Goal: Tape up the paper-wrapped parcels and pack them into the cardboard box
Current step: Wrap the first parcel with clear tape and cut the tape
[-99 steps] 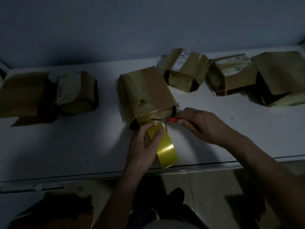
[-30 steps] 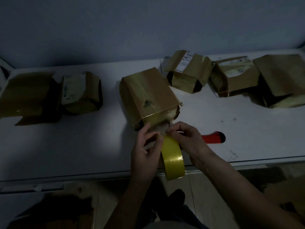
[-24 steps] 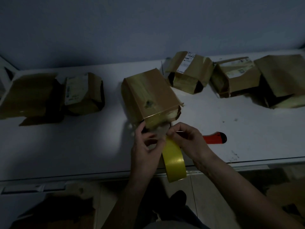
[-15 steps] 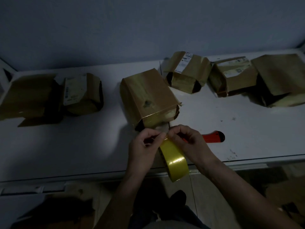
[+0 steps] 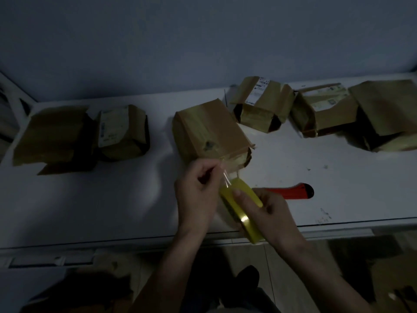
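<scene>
One parcel [image 5: 209, 129] lying at mid-table, just beyond both hands, long axis running away from the near edge and slightly leftward, near end still open at its right corner. Touching that end with a clear strip of tape [image 5: 225, 175] pulled up from the roll. Pinching the strip's free end with the left hand [image 5: 198, 195], fingers curled round it right below the parcel's near face. Gripping the yellow tape roll [image 5: 242, 208] with the right hand [image 5: 273, 218], thumb laid across the roll's outer face, roll standing on edge near the table's front. Sitting nearer the parcel: the left hand, almost touching; trailing a little behind and to the right: the right hand with the roll.

Judging the step: drawing out tape to close the near end, so likely pulling toward the parcel along its long axis.

Lying just beyond the right hand on the white table [image 5: 112, 199]: a red cutter [image 5: 291, 192], untouched. Waiting farther out: three more parcels [image 5: 262, 105] at the far right and two at the far left, some with flaps open. Showing no clearly identifiable cardboard box in this dim view.
</scene>
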